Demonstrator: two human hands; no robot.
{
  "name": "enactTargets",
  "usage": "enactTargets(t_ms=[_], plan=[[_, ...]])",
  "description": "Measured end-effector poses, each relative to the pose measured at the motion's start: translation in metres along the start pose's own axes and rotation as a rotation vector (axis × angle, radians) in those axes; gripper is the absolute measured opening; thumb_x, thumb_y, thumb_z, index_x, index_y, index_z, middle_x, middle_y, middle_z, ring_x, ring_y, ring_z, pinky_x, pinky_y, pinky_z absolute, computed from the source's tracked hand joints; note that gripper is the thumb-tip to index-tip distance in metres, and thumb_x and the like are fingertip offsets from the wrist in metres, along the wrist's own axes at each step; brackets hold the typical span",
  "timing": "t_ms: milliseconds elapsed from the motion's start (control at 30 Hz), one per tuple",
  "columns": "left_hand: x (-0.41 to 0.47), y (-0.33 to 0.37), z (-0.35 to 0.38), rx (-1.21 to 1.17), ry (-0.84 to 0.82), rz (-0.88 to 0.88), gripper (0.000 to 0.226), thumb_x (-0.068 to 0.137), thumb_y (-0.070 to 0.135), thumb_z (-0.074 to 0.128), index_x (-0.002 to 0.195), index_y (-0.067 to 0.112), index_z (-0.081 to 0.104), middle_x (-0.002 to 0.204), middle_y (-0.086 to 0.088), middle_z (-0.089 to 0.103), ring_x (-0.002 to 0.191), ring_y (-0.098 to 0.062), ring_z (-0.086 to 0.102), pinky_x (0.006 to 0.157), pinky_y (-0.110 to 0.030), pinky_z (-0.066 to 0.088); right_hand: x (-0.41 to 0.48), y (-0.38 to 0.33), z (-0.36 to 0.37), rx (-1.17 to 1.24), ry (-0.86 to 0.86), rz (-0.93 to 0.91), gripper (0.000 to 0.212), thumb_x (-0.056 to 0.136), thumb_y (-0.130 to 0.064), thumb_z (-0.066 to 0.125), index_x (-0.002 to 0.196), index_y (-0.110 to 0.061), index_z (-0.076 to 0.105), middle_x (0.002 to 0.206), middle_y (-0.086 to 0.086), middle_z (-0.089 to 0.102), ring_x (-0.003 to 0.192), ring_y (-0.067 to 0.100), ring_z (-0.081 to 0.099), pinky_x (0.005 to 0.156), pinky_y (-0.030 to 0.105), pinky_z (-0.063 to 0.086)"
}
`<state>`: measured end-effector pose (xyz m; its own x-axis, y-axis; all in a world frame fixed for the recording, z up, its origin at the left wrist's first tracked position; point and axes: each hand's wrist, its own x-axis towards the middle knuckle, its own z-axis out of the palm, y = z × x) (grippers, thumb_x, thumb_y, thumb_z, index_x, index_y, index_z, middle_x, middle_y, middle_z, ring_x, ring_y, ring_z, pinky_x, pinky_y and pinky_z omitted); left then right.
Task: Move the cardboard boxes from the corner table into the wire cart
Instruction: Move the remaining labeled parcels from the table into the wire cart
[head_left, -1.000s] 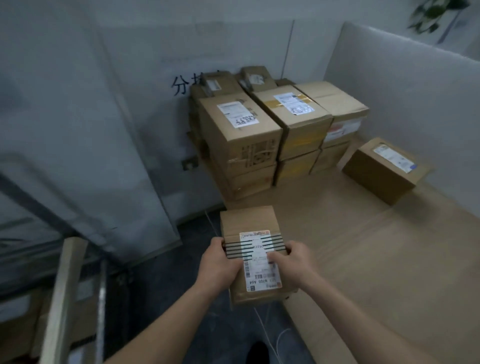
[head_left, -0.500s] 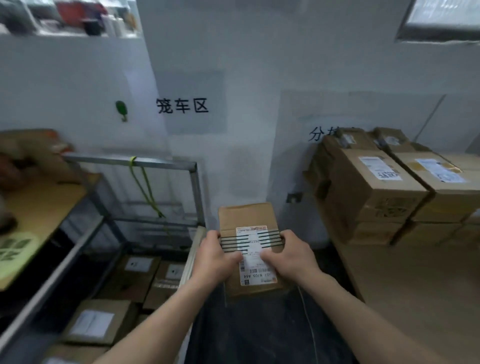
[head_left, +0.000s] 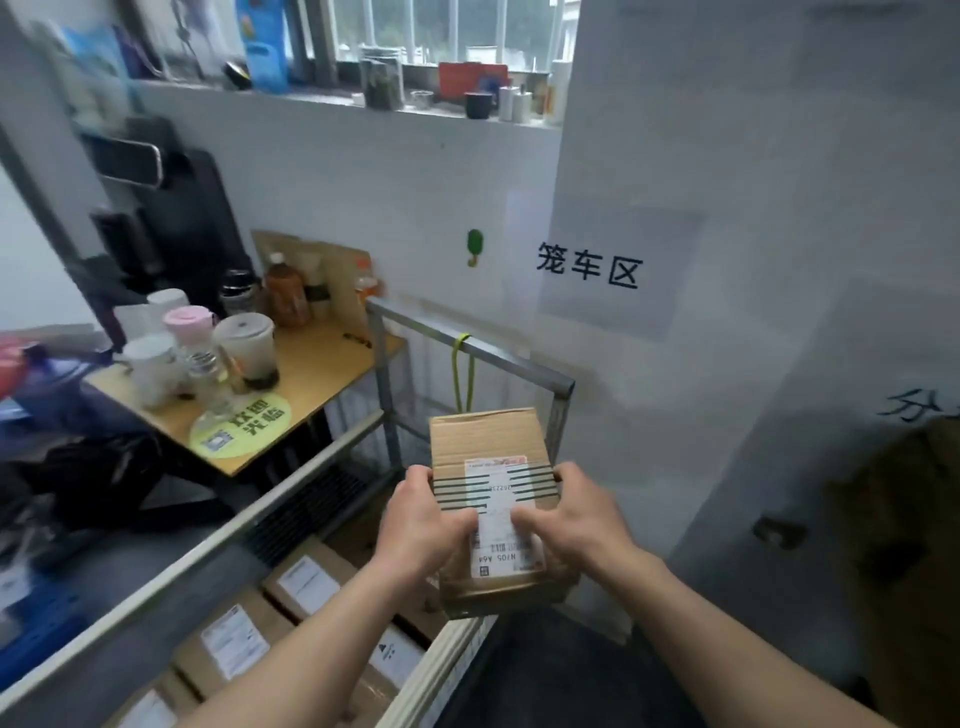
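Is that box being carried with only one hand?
No, both the left hand and the right hand grip the cardboard box at its sides.

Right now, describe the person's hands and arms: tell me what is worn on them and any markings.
Nothing is worn. The left hand and right hand have no gloves, and no ring shows on the fingers in view. The left forearm and right forearm are uncovered down to the picture's edge: no sleeve, watch, wristband or marking shows.
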<state>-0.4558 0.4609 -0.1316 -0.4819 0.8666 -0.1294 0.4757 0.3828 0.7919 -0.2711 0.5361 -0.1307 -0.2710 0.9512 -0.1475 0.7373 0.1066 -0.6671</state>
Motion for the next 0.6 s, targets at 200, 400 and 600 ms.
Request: enactTargets(t_ms=[200,400,600], plan=[[0.01,-0.006,-0.014,-0.033,0.13,-0.112,0.053,0.073,0.031,0.083,0.114,0.026,0.049,0.106,0.008,0.064,0.095,-0.011,0.064,0.085,-0.038,0.059,0.047,-0.023,0.013,-0.057,-0.095,-0.148,0.047,0.07,-0.059,0.079,0.1,-0.039,0.049,0.089,-0.023,0.061,0.082,-0.003,0.06,0.069,0.025,0.051],[0.013,-0.019,-0.029,-0.096,0.221,-0.198,0.054,0.076,0.024,0.082,0.119,0.022,0.051,0.112,0.004,0.065,0.101,-0.014,0.065,0.09,-0.039,0.057,0.073,-0.046,0.034,-0.087,-0.195,-0.249,0.048,0.071,-0.055,0.079,0.106,-0.037,0.051,0.096,-0.018,0.065,0.089,0.005,0.064,0.074,0.029,0.053],[0.032,-0.046,-0.046,-0.128,0.295,-0.276,0.054,0.075,0.024,0.082,0.118,0.024,0.05,0.113,0.004,0.065,0.1,-0.014,0.065,0.088,-0.038,0.058,0.101,-0.08,0.067,-0.145,-0.247,-0.305,0.04,0.077,-0.049,0.077,0.106,-0.034,0.054,0.096,-0.017,0.063,0.084,0.001,0.059,0.068,0.025,0.047]])
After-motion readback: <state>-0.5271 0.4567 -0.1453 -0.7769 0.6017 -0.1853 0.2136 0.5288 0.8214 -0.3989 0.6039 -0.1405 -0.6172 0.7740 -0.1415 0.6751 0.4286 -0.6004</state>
